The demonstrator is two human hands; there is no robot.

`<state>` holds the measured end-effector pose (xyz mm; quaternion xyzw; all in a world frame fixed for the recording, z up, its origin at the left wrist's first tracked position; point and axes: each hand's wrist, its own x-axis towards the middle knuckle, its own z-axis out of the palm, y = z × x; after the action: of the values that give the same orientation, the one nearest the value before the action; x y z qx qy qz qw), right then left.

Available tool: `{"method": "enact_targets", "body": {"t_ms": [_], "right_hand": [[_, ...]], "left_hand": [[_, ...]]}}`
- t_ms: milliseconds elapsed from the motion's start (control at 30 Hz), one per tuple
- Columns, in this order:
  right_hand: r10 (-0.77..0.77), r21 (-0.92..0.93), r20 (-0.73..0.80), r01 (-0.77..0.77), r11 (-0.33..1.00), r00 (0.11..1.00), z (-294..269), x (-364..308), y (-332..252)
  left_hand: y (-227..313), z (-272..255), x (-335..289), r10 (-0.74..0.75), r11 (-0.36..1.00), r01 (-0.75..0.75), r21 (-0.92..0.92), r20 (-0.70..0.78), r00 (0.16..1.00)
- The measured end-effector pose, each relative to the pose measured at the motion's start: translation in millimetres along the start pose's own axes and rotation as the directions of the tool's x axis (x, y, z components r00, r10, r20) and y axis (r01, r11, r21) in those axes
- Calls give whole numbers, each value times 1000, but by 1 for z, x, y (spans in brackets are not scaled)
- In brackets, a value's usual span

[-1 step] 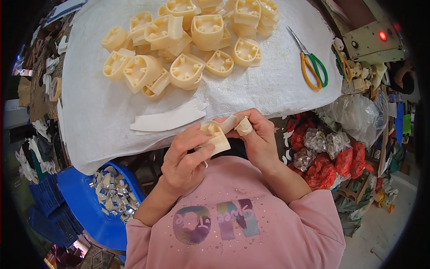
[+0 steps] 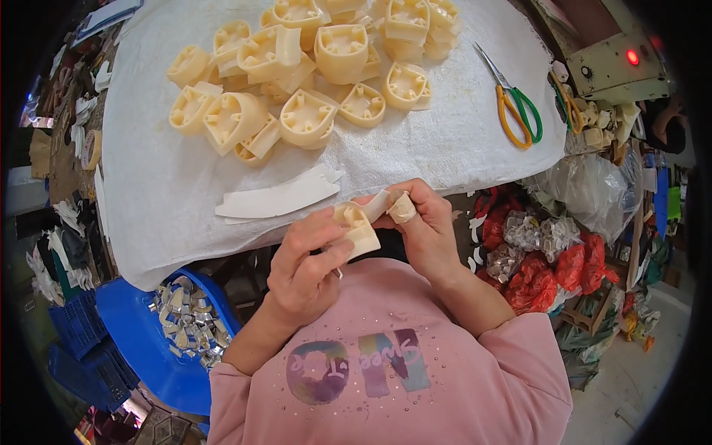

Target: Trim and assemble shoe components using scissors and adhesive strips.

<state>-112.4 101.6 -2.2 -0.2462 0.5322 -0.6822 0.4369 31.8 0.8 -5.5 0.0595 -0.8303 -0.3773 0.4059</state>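
Observation:
My left hand (image 2: 305, 261) is closed round a cream, hollow moulded plastic piece (image 2: 363, 239), just off the table's near edge. A pale strip (image 2: 376, 205) curves off the far side of that piece, and my right hand (image 2: 430, 237) pinches it. A cream wrapping (image 2: 402, 209) covers my right thumb. Beyond my hands, several similar cream plastic pieces (image 2: 308, 117) lie heaped on the white-covered table (image 2: 423, 152). White curved strips (image 2: 282, 197) rest flat near the table's front edge, close to my left hand.
Scissors (image 2: 513, 119) with orange and green handles lie at the table's right. A blue basin (image 2: 126, 319) at lower left holds several silvery curved pieces. Red bags (image 2: 534, 282) sit at lower right, below a pale box with a red light (image 2: 632, 57).

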Motion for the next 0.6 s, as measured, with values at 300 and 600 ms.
{"method": "enact_targets", "body": {"t_ms": [300,600], "right_hand": [[252,212,-47,-237,948,966,-2,20,20],[287,287,-92,-251,924,953,0,20,20]], "left_hand": [[16,2,3,72,994,-68,-90,41,997],[23,3,9,135,979,-127,-158,43,990]]}}
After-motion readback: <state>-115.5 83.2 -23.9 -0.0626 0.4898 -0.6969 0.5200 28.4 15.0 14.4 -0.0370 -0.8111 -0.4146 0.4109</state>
